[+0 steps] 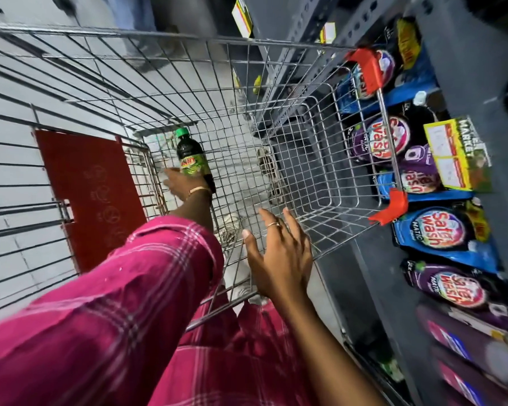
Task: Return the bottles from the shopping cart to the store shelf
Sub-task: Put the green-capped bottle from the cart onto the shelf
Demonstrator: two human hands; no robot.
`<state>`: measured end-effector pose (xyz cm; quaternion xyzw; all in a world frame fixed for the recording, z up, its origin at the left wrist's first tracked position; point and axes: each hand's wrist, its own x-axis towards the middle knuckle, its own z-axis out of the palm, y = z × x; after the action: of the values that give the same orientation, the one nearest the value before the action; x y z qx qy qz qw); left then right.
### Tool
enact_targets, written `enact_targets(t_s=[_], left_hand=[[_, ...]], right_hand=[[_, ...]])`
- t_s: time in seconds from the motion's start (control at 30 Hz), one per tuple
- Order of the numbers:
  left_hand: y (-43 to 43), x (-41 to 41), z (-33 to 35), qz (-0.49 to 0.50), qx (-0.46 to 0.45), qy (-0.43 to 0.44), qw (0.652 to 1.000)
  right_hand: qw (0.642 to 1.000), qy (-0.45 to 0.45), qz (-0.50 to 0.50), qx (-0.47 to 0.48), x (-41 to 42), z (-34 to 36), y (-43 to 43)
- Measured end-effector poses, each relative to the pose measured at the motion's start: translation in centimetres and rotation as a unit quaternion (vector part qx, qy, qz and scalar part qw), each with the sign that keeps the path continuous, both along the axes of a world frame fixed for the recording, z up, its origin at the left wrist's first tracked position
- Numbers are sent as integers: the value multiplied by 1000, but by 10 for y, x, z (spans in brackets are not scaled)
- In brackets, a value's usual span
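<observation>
One dark soda bottle (pixel 193 157) is gripped by the left hand (pixel 185 183) inside the wire shopping cart (pixel 291 159); the right hand (pixel 279 256) hovers spread, empty.

Left hand (pixel 185 183) partly hidden behind the bottle (pixel 192 159), so closure of its grip unclear. Bottle label only partly readable. Lower shelf (pixel 393 276) packets (pixel 464 347) smeared by blur at the bottom right. Price tags (pixel 452 153) too faint to read. Pink sleeve (pixel 100 317) cut off by the bottom edge.
</observation>
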<state>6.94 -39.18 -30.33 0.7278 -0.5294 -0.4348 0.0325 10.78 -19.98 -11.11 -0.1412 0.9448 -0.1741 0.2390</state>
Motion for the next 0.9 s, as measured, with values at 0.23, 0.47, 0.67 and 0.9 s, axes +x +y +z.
enact_targets(t_s=[0.23, 0.47, 0.67, 0.9], left_hand=[[-21, 18, -2, -52, 235, 51, 969], [-9, 28, 32, -69, 339, 140, 928], [40, 45, 133, -239, 270, 289, 887], [122, 22, 258, -451, 123, 423, 776]], right_hand=[[1000, 12, 24, 9, -2, -2, 2], [1000, 16, 15, -19, 0, -2, 3], [975, -39, -75, -207, -5, 15, 10], [868, -84, -243, -425, -36, 69, 79]])
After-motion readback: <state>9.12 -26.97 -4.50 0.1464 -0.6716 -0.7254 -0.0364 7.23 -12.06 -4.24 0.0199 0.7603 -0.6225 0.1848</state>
